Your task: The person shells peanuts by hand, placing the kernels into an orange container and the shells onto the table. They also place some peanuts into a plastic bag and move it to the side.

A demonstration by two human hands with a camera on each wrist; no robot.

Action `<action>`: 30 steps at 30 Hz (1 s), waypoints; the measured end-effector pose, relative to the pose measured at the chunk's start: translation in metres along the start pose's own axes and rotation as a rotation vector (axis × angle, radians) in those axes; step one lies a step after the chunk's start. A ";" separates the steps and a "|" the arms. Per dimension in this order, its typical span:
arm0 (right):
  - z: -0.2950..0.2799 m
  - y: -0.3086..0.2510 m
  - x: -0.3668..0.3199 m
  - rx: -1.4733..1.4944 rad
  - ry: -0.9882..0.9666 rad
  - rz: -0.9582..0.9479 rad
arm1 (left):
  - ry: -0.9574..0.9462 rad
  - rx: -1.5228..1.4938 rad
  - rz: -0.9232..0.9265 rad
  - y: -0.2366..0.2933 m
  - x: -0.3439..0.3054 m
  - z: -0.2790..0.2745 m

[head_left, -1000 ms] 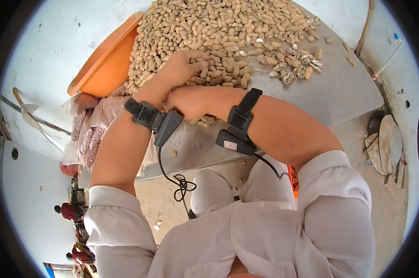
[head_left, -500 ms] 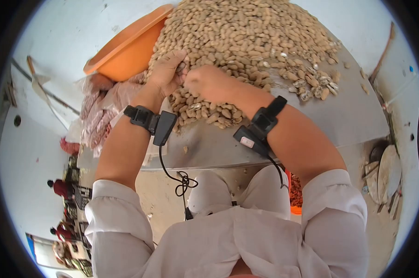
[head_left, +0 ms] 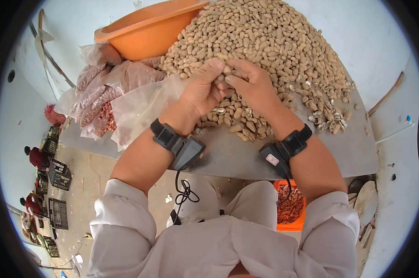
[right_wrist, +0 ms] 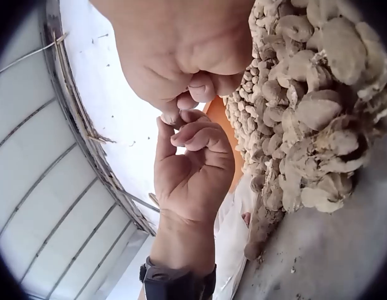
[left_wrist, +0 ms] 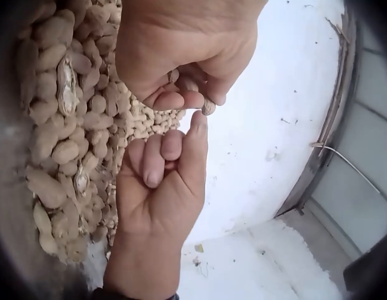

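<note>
Both hands meet in front of the heap of unshelled peanuts (head_left: 274, 37). Between the fingertips is a small peanut (left_wrist: 208, 107), its far side hidden by the fingers. My left hand (head_left: 202, 88) pinches it from one side and has more peanuts (left_wrist: 188, 84) tucked in its curled fingers. From the other side my right hand (head_left: 258, 90) grips it with thumb and forefinger, the other fingers curled in. Just below the hands lie loose peanuts (head_left: 239, 120) and some opened shells (left_wrist: 67, 87) on the metal table (head_left: 228, 160).
An orange basin (head_left: 147, 32) stands at the back left. Clear bags of shelled peanuts (head_left: 96, 95) and a flat plastic bag (head_left: 142, 109) lie left. Empty shells (head_left: 327, 116) are at the right. An orange container of reddish bits (head_left: 290, 206) sits below the table edge.
The right hand has come up from under the left forearm to the left hand's fingertips, above the near peanuts. The head view has shifted, showing more of the bags and orange container.
</note>
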State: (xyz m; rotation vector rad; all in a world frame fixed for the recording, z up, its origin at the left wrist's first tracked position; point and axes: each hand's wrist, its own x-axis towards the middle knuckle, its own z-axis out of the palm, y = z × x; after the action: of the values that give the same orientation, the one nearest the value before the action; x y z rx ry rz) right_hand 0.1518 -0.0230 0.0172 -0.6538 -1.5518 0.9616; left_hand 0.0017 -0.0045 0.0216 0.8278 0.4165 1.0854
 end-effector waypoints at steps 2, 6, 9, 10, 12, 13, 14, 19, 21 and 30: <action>-0.001 0.000 -0.001 -0.084 -0.005 -0.003 | -0.049 0.032 -0.009 -0.004 0.000 -0.002; -0.002 0.009 0.002 0.018 -0.013 0.031 | -0.046 -0.058 -0.051 -0.013 0.003 -0.018; -0.001 0.009 0.001 0.219 0.044 0.156 | 0.070 -0.250 -0.029 -0.014 0.003 -0.028; -0.005 0.012 0.001 0.296 0.024 0.198 | 0.097 -0.299 -0.040 -0.012 0.003 -0.029; -0.005 0.012 0.002 0.392 0.016 0.244 | 0.150 -0.391 -0.057 -0.007 0.003 -0.031; -0.001 0.009 0.001 0.414 0.028 0.249 | 0.143 -0.418 -0.056 -0.006 0.003 -0.031; 0.003 0.009 0.001 0.437 0.042 0.254 | 0.137 -0.443 -0.055 -0.005 0.002 -0.031; 0.007 0.011 -0.002 0.418 0.079 0.308 | 0.094 -0.344 -0.058 -0.010 -0.003 -0.029; 0.005 0.010 -0.001 0.416 0.078 0.290 | 0.022 -0.121 -0.026 -0.011 -0.004 -0.027; 0.003 0.010 -0.002 0.377 0.046 0.204 | 0.042 0.416 0.201 -0.017 -0.014 -0.016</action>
State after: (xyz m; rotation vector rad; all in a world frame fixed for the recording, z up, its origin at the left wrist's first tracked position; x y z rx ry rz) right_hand 0.1485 -0.0205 0.0074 -0.5655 -1.2327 1.3425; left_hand -0.0044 -0.0145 -0.0025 1.2366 0.6164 1.2227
